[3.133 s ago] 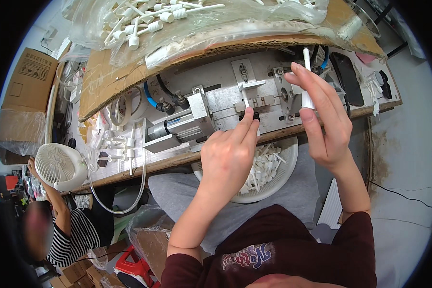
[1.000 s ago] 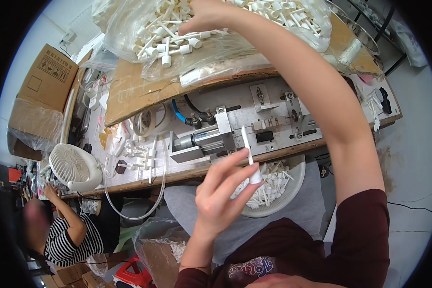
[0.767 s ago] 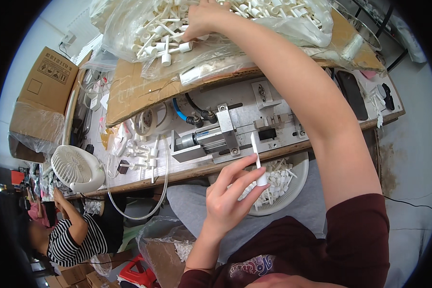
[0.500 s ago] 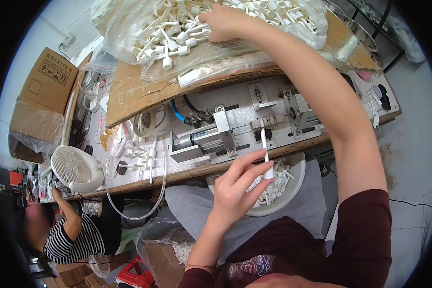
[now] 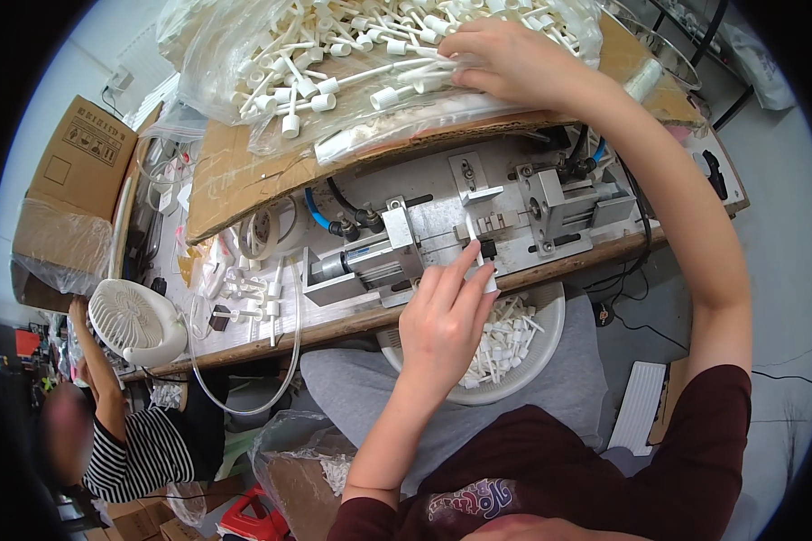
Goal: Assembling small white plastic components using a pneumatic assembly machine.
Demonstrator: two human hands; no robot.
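Note:
My left hand (image 5: 444, 311) pinches a white plastic stem with a wider end (image 5: 490, 283), its thin tip up against the small metal holding block (image 5: 493, 224) of the bench fixture. Fingers partly cover this piece. Over the heap of similar white stemmed pieces (image 5: 370, 36), my right hand (image 5: 519, 65) has its fingertips closed around the end of a white stemmed piece (image 5: 390, 96) at the heap's near edge. Exactly how many stems lie between those fingers I cannot make out. Two metal cylinder units, left (image 5: 361, 261) and right (image 5: 573, 212), flank the block.
The heap lies in clear plastic on a cardboard sheet (image 5: 235, 180) above the bench. A white basket (image 5: 550, 347) of finished-looking white pieces sits at my lap. A white fan (image 5: 135, 320), a looped clear tube (image 5: 244, 410) and a co-worker in a striped top (image 5: 158, 451) are at left.
My left hand has moved up with its white piece, bringing it to the holding block. My right hand has shifted right and nearer along the heap, with stemmed pieces at its fingertips.

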